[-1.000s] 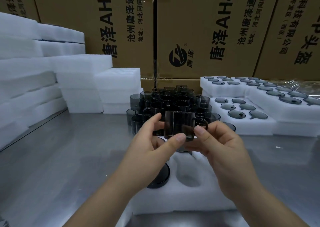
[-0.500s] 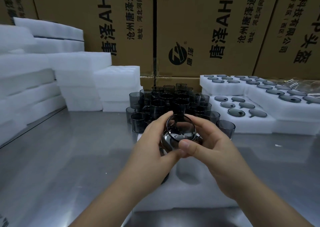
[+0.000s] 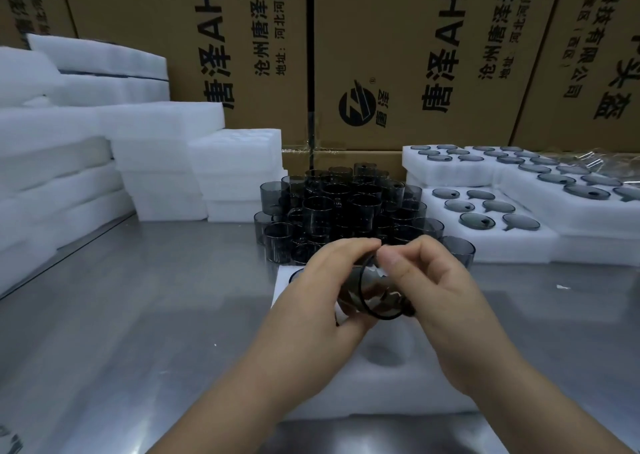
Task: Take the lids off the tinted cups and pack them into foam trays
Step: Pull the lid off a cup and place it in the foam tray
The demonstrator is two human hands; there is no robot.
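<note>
we're holding the tinted cup [image 3: 372,294] dead centre of the frame, tipped on its side. its long axis is running from upper left to lower right, with the mouth facing us. the left hand [image 3: 322,301] is wrapping the body from the left and the right hand [image 3: 440,298] is pinching the top of the dark rim [image 3: 381,317], so both are gripping it. the foam tray [image 3: 381,394] is lying straight below, its empty pocket [image 3: 384,353] sitting between our wrists.
</note>
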